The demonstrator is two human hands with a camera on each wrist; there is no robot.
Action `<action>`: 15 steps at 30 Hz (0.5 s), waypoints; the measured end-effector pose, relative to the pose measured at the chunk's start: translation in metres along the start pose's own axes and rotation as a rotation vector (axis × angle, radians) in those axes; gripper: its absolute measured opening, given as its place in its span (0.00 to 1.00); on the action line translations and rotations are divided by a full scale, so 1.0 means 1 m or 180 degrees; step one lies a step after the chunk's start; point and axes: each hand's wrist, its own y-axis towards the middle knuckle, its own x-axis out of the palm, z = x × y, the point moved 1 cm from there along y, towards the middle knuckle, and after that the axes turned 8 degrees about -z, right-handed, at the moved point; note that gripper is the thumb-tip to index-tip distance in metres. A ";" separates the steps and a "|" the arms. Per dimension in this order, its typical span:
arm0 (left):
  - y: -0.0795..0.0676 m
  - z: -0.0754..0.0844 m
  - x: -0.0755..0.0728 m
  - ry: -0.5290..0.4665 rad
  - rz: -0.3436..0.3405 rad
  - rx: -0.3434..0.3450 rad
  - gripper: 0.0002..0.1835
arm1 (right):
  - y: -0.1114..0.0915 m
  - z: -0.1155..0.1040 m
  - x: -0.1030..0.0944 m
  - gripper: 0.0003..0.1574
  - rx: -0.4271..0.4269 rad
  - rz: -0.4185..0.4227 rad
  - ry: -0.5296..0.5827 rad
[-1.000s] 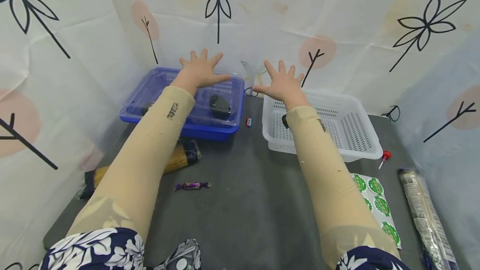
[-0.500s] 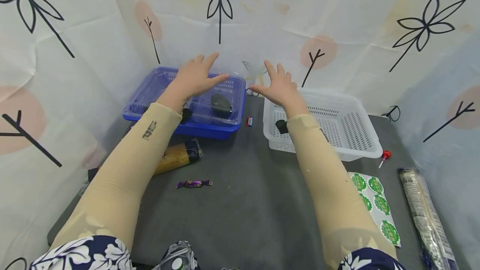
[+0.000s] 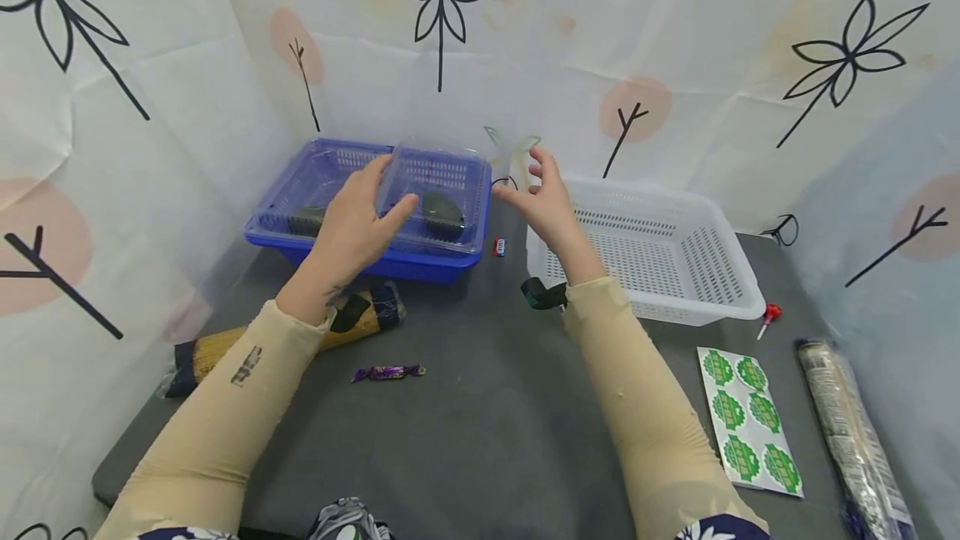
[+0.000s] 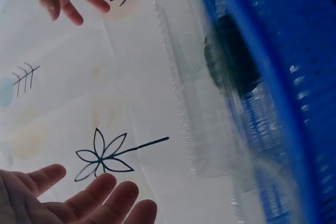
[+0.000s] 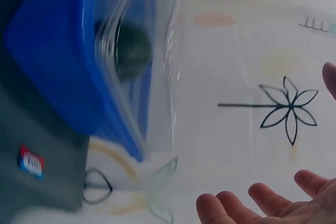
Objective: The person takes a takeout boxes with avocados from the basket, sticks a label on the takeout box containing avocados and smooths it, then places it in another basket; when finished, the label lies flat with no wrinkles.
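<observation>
My left hand (image 3: 352, 219) hovers over the front of the blue basket (image 3: 448, 269), fingers apart and holding nothing. A clear plastic box (image 3: 408, 169) sits in this basket; a dark green rounded thing (image 3: 442, 217) shows through its plastic. Another dark object (image 3: 303, 221) lies at the basket's left side, partly behind the hand. My right hand (image 3: 551, 205), fingers loosely bent and nothing in them, is over the left end of the white basket (image 3: 720, 307). In the left wrist view, the clear box (image 4: 184, 93) rises above the blue rim, with both hands away from it.
A purple wrapped candy (image 3: 387, 372) and a small red-and-blue item (image 3: 499, 247) lie on the grey table (image 3: 480, 407). A yellow package (image 3: 356, 323) is at left. At right are a red-handled tool (image 3: 770, 315), a green sticker sheet (image 3: 750, 423) and a long silvery package (image 3: 851, 432).
Both hands have come back toward the body and lower, the left one farther. The fingers, earlier spread wide, are more relaxed. The baskets and table items stay where they were.
</observation>
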 end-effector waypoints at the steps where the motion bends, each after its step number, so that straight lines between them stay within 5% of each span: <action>1: -0.007 -0.002 0.002 -0.0122 0.0059 -0.0044 0.36 | -0.003 -0.001 0.003 0.53 -0.0009 -0.0006 0.0177; 7: -0.039 -0.024 0.019 -0.0980 0.0491 -0.0364 0.30 | -0.017 -0.001 0.021 0.50 -0.0164 0.0006 0.0739; 15: -0.063 -0.057 0.040 -0.1898 0.0822 -0.0886 0.28 | -0.023 0.014 0.055 0.48 -0.0156 0.0122 0.0708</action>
